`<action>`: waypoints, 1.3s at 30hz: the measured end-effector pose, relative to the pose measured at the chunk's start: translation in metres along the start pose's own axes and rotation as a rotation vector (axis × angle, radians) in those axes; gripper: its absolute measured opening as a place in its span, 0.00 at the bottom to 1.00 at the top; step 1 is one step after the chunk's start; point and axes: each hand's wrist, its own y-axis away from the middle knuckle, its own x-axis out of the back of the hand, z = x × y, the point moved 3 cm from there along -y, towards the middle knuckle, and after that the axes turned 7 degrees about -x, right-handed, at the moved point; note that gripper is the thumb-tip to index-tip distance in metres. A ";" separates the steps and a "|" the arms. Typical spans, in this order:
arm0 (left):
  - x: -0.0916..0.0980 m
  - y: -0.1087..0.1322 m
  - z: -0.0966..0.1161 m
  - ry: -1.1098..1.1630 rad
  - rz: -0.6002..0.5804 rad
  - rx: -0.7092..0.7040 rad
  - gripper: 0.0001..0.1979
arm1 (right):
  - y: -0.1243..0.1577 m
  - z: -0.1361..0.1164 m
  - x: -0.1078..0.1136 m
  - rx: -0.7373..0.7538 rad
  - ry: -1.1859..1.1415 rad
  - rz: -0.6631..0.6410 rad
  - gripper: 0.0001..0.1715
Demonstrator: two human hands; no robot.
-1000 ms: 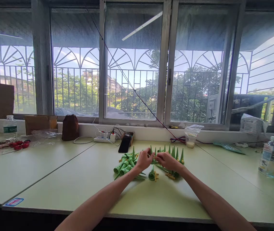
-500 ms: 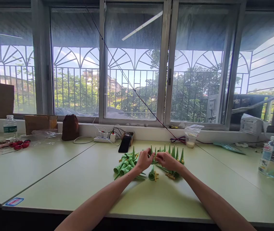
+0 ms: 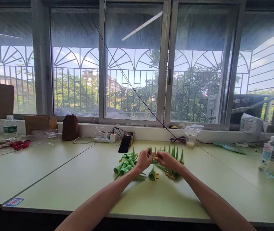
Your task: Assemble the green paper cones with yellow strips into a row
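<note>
Both hands meet over green cones at mid-frame
The left hand (image 3: 144, 160) and right hand (image 3: 167, 161) are pinched shut on one cone (image 3: 154, 159) between them, just above the table (image 3: 79, 179); a pile (image 3: 124, 166) of loose ones lies left of centre, upright cones (image 3: 175, 152) stand behind the right hand, a phone (image 3: 124, 144) lies beyond

Landmark: the lying pile of cones (image 3: 126, 166) on the table (image 3: 79, 183), approx. mid-table. Just right of the pile stand the upright cones (image 3: 175, 153). The left hand (image 3: 144, 160) and the right hand (image 3: 167, 160) meet btw. these two groups. Just behind the pile lies a phone (image 3: 124, 144), w/ a power strip (image 3: 103, 139) behind-left of the pile. Far left of the pile: a pouch (image 3: 70, 127), then a box (image 3: 40, 123), then a bottle (image 3: 10, 127). Behind-right of the pile is a bag (image 3: 191, 134); far right, a 2nd bottle (image 3: 270, 157).
</note>
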 end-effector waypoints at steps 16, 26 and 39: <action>0.002 0.000 0.000 -0.006 0.026 -0.005 0.13 | -0.001 0.003 -0.001 0.004 -0.027 0.012 0.07; 0.002 0.001 0.004 0.061 -0.009 -0.013 0.13 | 0.000 0.000 -0.003 0.025 -0.032 -0.043 0.18; 0.000 -0.005 -0.014 0.146 0.039 0.078 0.11 | -0.001 0.001 0.000 0.028 -0.019 0.055 0.08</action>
